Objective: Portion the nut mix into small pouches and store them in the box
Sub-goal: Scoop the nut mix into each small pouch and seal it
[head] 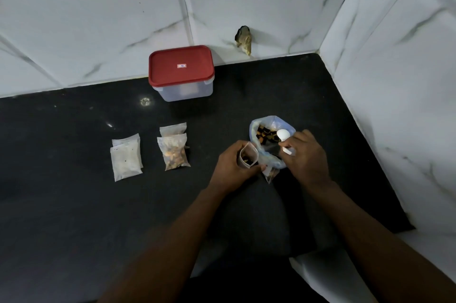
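- I can read no words or numbers anywhere here.
- The box (pixel 185 92) has a red lid (pixel 165 70) bearing a small sticker (pixel 181 65), its print too blurred to read.

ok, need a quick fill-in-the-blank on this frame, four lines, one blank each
1. The box has a ___ lid, which is on.
2. The right hand holds a white ___ over the big bag of nut mix.
3. The left hand holds a small pouch with its mouth ___.
4. ___ filled pouches lie on the counter.
Missing: red; spoon; open; two.
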Demonstrator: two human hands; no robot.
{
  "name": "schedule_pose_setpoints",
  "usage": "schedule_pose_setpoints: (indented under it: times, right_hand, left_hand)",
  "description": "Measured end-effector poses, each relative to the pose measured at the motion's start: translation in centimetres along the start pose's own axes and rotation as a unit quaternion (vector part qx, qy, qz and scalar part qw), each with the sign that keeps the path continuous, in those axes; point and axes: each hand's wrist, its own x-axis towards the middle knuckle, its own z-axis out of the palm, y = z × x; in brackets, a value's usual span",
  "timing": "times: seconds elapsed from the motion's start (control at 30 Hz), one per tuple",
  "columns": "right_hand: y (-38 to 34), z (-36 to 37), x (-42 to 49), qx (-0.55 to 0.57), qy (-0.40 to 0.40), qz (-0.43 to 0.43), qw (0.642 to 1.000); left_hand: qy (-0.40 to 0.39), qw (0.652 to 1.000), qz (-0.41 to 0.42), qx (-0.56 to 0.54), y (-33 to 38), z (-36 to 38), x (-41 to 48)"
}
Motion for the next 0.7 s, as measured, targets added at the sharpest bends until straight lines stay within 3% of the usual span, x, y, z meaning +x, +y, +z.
schedule_pose_setpoints:
  times: [0.2,0.4,0.6,0.7]
  right_hand:
    - [-0.8,0.5,0.6,0.014,-0.014,0.044,0.999]
    - [-0.4,0.0,-0.3,0.075,-0.007,0.015,0.997]
    - [0.4,0.4,1.1,0.02,0.001,-0.001,1.0]
    - [0.4,1.4,1.3,0.014,-0.031,-0.016,0.999]
  left_hand:
    - [-0.007,0.999,-0.015,0.037,-0.3,-0.1,0.5]
    - [-0.014,0.999,-0.018,0.024,-0.4,-0.2,0.6]
    - [-0.017,0.999,-0.02,0.022,-0.6,-0.2,0.6]
    - [-0.02,0.999,-0.026,0.019,-0.6,-0.3,0.5]
